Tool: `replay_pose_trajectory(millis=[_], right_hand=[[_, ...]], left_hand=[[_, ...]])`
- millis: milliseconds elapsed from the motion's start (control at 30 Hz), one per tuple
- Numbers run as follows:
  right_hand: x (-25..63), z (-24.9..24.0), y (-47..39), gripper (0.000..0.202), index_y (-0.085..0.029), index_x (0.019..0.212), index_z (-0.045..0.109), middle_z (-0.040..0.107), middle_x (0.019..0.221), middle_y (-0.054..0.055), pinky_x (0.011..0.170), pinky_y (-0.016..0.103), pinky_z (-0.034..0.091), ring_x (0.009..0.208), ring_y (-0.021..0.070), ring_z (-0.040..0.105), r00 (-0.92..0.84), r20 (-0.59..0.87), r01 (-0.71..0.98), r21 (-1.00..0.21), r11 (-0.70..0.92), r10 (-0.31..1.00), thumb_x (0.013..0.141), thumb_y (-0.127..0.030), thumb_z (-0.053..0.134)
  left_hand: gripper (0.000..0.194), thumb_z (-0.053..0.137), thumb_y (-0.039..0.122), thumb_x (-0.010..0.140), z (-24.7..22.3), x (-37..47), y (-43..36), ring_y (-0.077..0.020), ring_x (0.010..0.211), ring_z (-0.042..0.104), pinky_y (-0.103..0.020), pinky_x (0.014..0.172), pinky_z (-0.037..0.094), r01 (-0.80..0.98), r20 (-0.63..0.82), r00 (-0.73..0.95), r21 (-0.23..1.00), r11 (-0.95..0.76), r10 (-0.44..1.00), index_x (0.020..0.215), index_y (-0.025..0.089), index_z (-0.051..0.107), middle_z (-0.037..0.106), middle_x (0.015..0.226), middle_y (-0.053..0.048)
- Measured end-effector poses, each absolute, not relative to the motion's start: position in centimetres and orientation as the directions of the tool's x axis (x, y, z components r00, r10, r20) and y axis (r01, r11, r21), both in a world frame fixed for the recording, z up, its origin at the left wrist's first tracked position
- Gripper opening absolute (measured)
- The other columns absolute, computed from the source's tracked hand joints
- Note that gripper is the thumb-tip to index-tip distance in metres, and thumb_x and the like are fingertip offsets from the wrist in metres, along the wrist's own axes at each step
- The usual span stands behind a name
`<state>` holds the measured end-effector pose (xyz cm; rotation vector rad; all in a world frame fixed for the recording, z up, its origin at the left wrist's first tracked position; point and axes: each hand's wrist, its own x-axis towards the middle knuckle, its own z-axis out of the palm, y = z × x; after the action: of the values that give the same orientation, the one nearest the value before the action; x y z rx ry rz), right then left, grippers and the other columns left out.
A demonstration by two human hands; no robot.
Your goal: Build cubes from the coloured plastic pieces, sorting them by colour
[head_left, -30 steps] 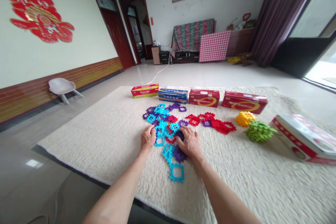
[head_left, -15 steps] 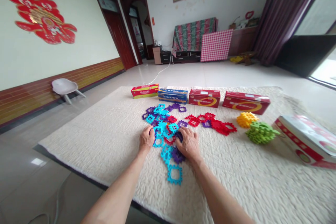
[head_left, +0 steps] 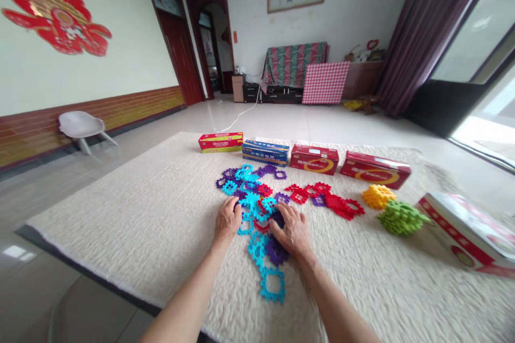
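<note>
Head view: left hand (head_left: pixel 228 218) and right hand (head_left: pixel 293 229), curled, touch tiles (head_left: pixel 252 201), grip unclear; 5 boxes (head_left: pixel 304 161) hide contents.

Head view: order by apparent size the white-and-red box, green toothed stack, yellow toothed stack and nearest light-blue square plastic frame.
1. White-and-red box
2. Green toothed stack
3. Yellow toothed stack and light-blue square plastic frame: too alike to rank; frame nearer.
</note>
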<state>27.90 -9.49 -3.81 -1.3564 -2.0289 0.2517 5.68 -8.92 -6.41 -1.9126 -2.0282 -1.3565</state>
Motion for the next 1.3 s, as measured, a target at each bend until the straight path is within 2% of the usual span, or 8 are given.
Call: replay_pose_trajectory(millis=[100, 233, 333, 533, 800, 1067, 1300], right_hand=[[27.9, -4.4, -9.2, 0.041, -0.022, 0.121, 0.057, 0.06, 0.129, 0.009, 0.097, 0.048, 0.035, 0.118, 0.0277, 0.052, -0.22, 0.445, 0.749, -0.493, 0.442, 0.868, 0.082, -0.034, 0.056], [28.2, -5.6, -8.5, 0.038, -0.019, 0.119, 0.057, 0.062, 0.123, 0.011, 0.098, 0.046, 0.039, 0.116, 0.027, 0.054, -0.143, 0.49, 0.722, -0.543, 0.429, 0.86, 0.082, -0.029, 0.054], [28.4, -6.2, -8.0, 0.036, -0.015, 0.115, 0.057, 0.063, 0.117, 0.014, 0.097, 0.044, 0.043, 0.11, 0.0266, 0.057, -0.067, 0.523, 0.687, -0.593, 0.419, 0.85, 0.082, -0.028, 0.052], [28.3, -5.9, -7.8, 0.029, -0.017, 0.106, 0.06, 0.064, 0.111, 0.013, 0.095, 0.046, 0.045, 0.105, 0.0274, 0.059, -0.041, 0.536, 0.691, -0.594, 0.411, 0.843, 0.08, -0.025, 0.053], [28.1, -5.8, -7.9, 0.023, -0.018, 0.099, 0.062, 0.065, 0.106, 0.011, 0.093, 0.043, 0.046, 0.101, 0.0258, 0.059, -0.045, 0.578, 0.695, -0.568, 0.441, 0.815, 0.078, -0.024, 0.053], [28.0, -5.6, -8.1, 0.024, -0.017, 0.098, 0.062, 0.065, 0.105, 0.012, 0.093, 0.043, 0.046, 0.1, 0.0251, 0.059, -0.022, 0.57, 0.659, -0.61, 0.441, 0.821, 0.076, -0.021, 0.053], [28.0, -5.7, -8.0, 0.023, -0.018, 0.096, 0.062, 0.065, 0.105, 0.011, 0.094, 0.043, 0.046, 0.101, 0.0253, 0.06, -0.018, 0.565, 0.649, -0.621, 0.439, 0.825, 0.075, -0.022, 0.054]], left_hand=[[0.031, 0.045, 0.024, 0.088, -6.5, 7.0, -8.3, -0.0248, 0.114, 0.059, -0.041, 0.101, 0.047, 0.815, 0.6, -0.246, 0.553, -0.173, 0.761, 0.11, 0.014, 0.065, 0.066, 0.117, -0.014], [0.032, 0.046, 0.024, 0.088, -6.5, 9.3, -6.8, -0.0245, 0.109, 0.062, -0.041, 0.098, 0.049, 0.756, 0.59, -0.34, 0.634, -0.161, 0.732, 0.112, 0.012, 0.063, 0.067, 0.114, -0.015], [0.03, 0.047, 0.024, 0.088, -6.5, 10.3, -5.7, -0.0236, 0.106, 0.063, -0.04, 0.096, 0.05, 0.727, 0.585, -0.364, 0.665, -0.171, 0.725, 0.111, 0.013, 0.064, 0.069, 0.111, -0.013], [0.026, 0.048, 0.023, 0.087, -6.7, 10.2, -5.3, -0.0211, 0.102, 0.065, -0.036, 0.094, 0.051, 0.682, 0.591, -0.389, 0.7, -0.211, 0.706, 0.104, 0.016, 0.067, 0.07, 0.106, -0.01], [0.028, 0.046, 0.024, 0.087, -6.2, 10.1, -5.2, -0.0215, 0.101, 0.064, -0.036, 0.093, 0.05, 0.681, 0.589, -0.385, 0.701, -0.212, 0.711, 0.103, 0.016, 0.067, 0.07, 0.105, -0.01], [0.028, 0.045, 0.024, 0.083, -6.3, 10.0, -4.8, -0.0227, 0.099, 0.065, -0.037, 0.092, 0.051, 0.689, 0.607, -0.392, 0.692, -0.217, 0.691, 0.097, 0.016, 0.069, 0.071, 0.102, -0.011], [0.029, 0.044, 0.023, 0.084, -6.7, 9.9, -4.6, -0.0221, 0.103, 0.063, -0.037, 0.094, 0.05, 0.669, 0.609, -0.391, 0.703, -0.241, 0.69, 0.1, 0.016, 0.067, 0.07, 0.106, -0.011]])
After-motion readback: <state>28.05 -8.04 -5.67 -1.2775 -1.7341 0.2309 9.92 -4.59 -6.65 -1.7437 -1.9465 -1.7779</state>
